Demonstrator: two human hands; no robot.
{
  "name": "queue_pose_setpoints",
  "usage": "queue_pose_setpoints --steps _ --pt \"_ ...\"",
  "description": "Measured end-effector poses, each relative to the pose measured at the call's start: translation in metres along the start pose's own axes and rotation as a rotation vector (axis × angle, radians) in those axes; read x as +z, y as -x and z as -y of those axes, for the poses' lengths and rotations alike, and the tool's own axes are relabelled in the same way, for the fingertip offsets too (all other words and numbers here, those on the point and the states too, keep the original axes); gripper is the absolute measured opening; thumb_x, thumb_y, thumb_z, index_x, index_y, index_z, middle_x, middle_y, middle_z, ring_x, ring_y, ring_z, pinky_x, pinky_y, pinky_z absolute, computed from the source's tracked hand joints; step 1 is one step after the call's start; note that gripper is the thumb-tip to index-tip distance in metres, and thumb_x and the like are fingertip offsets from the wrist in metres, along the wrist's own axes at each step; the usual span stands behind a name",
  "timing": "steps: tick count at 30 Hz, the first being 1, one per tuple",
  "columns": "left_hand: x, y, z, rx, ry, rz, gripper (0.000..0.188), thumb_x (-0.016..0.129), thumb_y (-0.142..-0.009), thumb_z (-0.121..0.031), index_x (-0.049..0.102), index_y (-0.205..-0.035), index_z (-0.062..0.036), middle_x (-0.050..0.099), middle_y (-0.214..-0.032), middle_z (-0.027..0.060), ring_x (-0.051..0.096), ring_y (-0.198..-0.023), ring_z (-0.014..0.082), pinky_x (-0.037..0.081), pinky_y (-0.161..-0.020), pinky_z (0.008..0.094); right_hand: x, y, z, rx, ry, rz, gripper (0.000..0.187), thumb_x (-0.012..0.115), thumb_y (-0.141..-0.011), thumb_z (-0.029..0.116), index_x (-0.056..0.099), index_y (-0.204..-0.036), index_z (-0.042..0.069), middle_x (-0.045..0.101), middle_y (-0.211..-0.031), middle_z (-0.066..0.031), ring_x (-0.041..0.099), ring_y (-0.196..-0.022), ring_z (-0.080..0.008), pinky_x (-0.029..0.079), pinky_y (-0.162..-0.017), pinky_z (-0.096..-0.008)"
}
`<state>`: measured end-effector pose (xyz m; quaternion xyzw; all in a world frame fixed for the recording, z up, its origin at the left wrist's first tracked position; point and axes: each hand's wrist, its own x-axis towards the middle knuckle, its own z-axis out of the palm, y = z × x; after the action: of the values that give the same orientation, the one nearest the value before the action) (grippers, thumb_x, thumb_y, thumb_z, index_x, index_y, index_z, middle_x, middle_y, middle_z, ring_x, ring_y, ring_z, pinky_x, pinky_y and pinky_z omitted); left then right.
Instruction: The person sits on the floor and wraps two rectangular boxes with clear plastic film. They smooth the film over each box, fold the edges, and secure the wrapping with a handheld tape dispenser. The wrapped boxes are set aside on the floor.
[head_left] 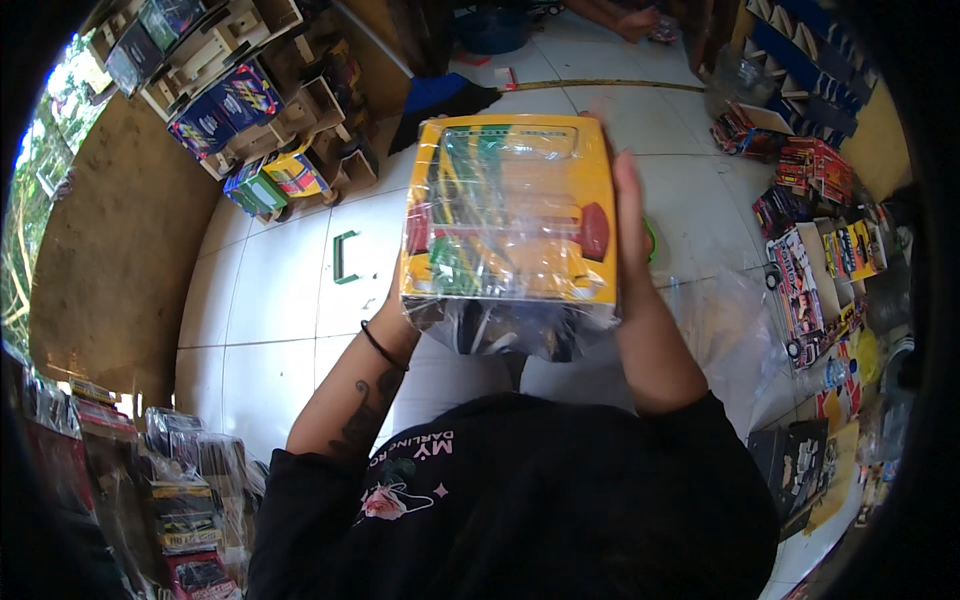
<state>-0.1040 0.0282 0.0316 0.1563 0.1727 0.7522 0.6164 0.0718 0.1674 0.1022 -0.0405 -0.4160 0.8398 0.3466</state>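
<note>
A yellow toy bus [510, 215] with green stripes and red tail lights, wrapped in shiny clear plastic, is held up in front of my chest. Its back end faces me, and loose plastic bunches beneath its lower edge. My right hand [630, 215] presses flat along the right side, with the thumb side showing. On the opposite side my left hand [398, 300] supports the bus; its fingers are hidden behind the toy, and only the part by the wrist shows.
On the white tiled floor lie a green bracket-shaped piece [345, 257] and a clear plastic sheet [725, 330]. A blue-and-black broom [445, 105] leans beyond. Wooden toy trucks [230, 110] are stacked far left, more toy trucks [800, 280] stand right, and wrapped packs [185, 490] pile near left.
</note>
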Motion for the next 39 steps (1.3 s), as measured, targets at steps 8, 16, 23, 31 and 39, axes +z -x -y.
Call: queue_pose_setpoints --steps 8,16,23,31,39 --pt "-0.045 -0.016 0.016 -0.2 -0.23 -0.114 0.075 0.046 -0.092 -0.055 0.028 -0.139 0.0002 0.031 -0.137 0.0215 0.033 -0.122 0.032 0.03 -0.099 0.0427 -0.096 0.027 -0.058 0.493 -0.603 0.415 0.059 0.046 -0.093 0.051 0.046 -0.131 0.006 0.059 -0.116 -0.0151 0.063 -0.098 -0.0237 0.054 -0.085 -0.0384" --pt "-0.02 -0.068 0.01 0.411 -0.682 -0.243 0.087 0.049 -0.089 -0.057 0.016 -0.144 0.0019 0.011 -0.148 0.0234 0.01 -0.136 0.0339 0.01 -0.109 0.0445 -0.129 -0.067 -0.068 0.623 -0.513 0.413 0.056 0.043 -0.096 0.048 0.047 -0.131 0.005 0.06 -0.118 -0.0165 0.064 -0.099 -0.0239 0.054 -0.086 -0.0397" --pt "0.033 -0.052 -0.06 1.254 -1.951 -0.372 0.11 0.057 -0.079 -0.066 0.006 -0.148 0.0032 0.002 -0.154 0.0272 -0.001 -0.143 0.0412 0.001 -0.113 0.0527 -0.027 -0.168 -0.001 0.454 0.419 0.496 0.078 0.034 -0.093 0.063 0.049 -0.131 -0.003 0.057 -0.126 -0.0184 0.06 -0.109 -0.0223 0.05 -0.092 -0.0355" --pt "-0.056 -0.008 0.037 1.427 -2.439 -0.452 0.109 0.063 -0.062 -0.078 0.021 -0.149 -0.029 -0.014 -0.149 0.0335 -0.029 -0.125 0.0629 -0.007 -0.094 0.0774 0.033 -0.199 -0.08 0.298 1.189 0.433 0.082 0.036 -0.089 0.069 0.061 -0.117 -0.004 0.058 -0.124 -0.0176 0.053 -0.116 -0.0196 0.038 -0.097 -0.0257" --pt "-0.055 0.051 0.111 0.062 -2.5 -0.368 0.089 0.048 -0.077 -0.074 0.026 -0.149 -0.0252 -0.007 -0.154 0.0256 -0.009 -0.128 0.0665 0.007 -0.094 0.0792 0.005 -0.153 -0.174 0.167 1.288 0.602 0.061 0.048 -0.09 0.058 0.07 -0.1 0.002 0.066 -0.092 -0.0249 0.064 -0.094 -0.0321 0.045 -0.088 -0.0364"
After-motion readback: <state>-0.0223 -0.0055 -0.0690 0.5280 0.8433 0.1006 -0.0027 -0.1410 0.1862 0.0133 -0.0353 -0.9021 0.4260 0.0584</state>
